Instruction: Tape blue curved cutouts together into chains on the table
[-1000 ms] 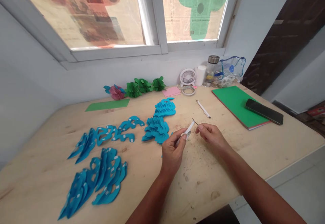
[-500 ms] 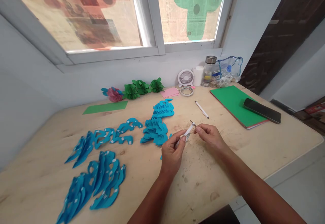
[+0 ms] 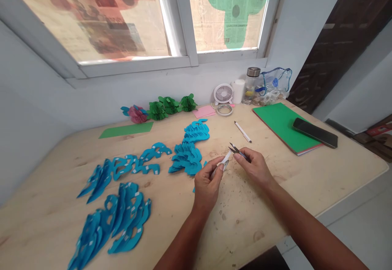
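My left hand (image 3: 208,181) is closed, pinching a white strip of tape (image 3: 227,157) that sticks out past the fingertips. A rounded, greyish edge shows by the thumb; what it belongs to is mostly hidden in the palm. In my right hand (image 3: 256,166) is a small pair of scissors (image 3: 235,149), fingers wrapped round the handles. The dark blades are parted and lie just beyond the strip's free end; whether they touch it, I cannot tell. Left of my hands lie folded blue paper pieces (image 3: 187,158). More blue paper cutouts (image 3: 130,204) carry small white squares.
Along the wall stand green paper shapes (image 3: 171,105), a pink one (image 3: 137,114), a small fan (image 3: 223,93), a tape roll (image 3: 224,109) and a glass bottle (image 3: 251,85). A white pen (image 3: 243,131) lies beyond my hands. At right, a phone (image 3: 315,132) rests on green paper (image 3: 281,125).
The scissors have turned in my right hand, and their parted blades show more plainly. My left hand keeps its hold on the tape strip, nearly still.
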Tool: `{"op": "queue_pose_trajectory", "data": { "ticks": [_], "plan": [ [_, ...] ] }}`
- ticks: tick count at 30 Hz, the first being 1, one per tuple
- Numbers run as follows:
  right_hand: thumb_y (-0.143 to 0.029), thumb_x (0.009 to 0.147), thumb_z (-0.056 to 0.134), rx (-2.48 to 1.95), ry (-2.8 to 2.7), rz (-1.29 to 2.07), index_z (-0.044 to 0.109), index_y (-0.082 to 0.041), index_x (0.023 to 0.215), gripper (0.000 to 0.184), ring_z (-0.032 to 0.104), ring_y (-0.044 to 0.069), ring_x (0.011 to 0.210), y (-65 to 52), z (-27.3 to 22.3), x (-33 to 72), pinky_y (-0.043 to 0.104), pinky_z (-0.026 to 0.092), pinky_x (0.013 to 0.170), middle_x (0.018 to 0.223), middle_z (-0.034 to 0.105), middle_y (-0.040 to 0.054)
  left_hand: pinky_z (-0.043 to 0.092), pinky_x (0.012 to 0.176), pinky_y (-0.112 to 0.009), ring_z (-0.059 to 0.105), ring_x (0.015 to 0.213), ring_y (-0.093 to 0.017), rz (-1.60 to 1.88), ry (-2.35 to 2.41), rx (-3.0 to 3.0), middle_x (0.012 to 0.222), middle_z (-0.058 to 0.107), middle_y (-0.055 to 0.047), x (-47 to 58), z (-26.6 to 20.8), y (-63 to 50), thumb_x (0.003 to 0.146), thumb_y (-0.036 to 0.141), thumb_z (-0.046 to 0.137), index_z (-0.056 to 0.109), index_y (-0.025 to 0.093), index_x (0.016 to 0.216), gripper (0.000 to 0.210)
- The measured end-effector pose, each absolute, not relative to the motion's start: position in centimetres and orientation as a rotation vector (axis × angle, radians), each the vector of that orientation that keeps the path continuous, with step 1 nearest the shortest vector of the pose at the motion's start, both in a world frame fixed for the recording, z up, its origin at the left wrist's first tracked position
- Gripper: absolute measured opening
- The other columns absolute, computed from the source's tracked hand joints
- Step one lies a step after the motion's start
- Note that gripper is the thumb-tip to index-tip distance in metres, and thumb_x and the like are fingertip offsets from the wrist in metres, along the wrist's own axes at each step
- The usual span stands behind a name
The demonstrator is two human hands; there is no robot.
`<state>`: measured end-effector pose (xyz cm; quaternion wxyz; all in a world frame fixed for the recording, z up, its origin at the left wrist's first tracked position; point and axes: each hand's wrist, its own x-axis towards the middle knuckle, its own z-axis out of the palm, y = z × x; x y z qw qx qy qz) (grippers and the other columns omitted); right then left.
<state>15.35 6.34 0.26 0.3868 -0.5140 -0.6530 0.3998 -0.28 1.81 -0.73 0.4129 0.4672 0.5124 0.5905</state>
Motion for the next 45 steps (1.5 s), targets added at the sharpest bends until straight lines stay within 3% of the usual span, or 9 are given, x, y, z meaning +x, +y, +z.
{"op": "queue_pose_trajectory", "data": {
  "ticks": [4,10,17,24,45],
  "plan": [
    [-0.048,0.083,0.052,-1.308,-1.683,1.01,0.063,-0.017,0.082,0.033,0.04,0.012,0.059,6.33,0.31,15.2,0.024,0.03,0.055,0.062,0.043,-0.0027,0.041,0.057,-0.021,0.054,0.064,-0.013,1.48,1.275,1.168,0.078,0.068,-0.004,-0.37,-1.0,1.89,0.077,0.031,0.061,0.071,0.015,0.099,0.029],
    [-0.048,0.083,0.052,-1.267,-1.686,1.045,0.061,-0.016,0.077,0.033,0.04,0.012,0.059,6.24,0.37,15.07,0.024,0.03,0.055,0.061,0.043,-0.003,0.04,0.054,-0.021,0.049,0.059,-0.011,1.492,1.272,1.183,0.075,0.066,-0.004,-0.34,-0.92,1.8,0.076,0.032,0.062,0.072,0.015,0.098,0.03],
    [-0.049,0.083,0.052,-1.217,-1.712,1.069,0.062,-0.017,0.079,0.034,0.04,0.012,0.059,6.24,0.35,15.04,0.024,0.03,0.055,0.062,0.045,-0.0022,0.043,0.059,-0.022,0.054,0.066,-0.013,1.445,1.265,1.169,0.084,0.07,-0.006,-0.25,-0.56,1.81,0.075,0.031,0.062,0.072,0.015,0.099,0.03],
    [-0.05,0.083,0.05,-1.242,-1.688,1.026,0.061,-0.017,0.074,0.036,0.038,0.013,0.057,5.95,0.67,15.09,0.025,0.028,0.053,0.059,0.041,-0.0025,0.04,0.054,-0.022,0.048,0.057,-0.011,1.438,1.268,1.172,0.076,0.068,-0.004,-0.19,-0.73,1.83,0.075,0.032,0.063,0.072,0.014,0.097,0.03],
    [-0.051,0.083,0.052,-1.218,-1.739,1.056,0.061,-0.018,0.077,0.035,0.041,0.012,0.059,5.99,0.36,14.99,0.024,0.031,0.055,0.062,0.046,-0.0029,0.041,0.054,-0.021,0.051,0.059,-0.011,1.438,1.231,1.145,0.078,0.069,-0.005,-0.14,-0.9,1.85,0.074,0.032,0.064,0.072,0.015,0.096,0.029]
  ]
}}
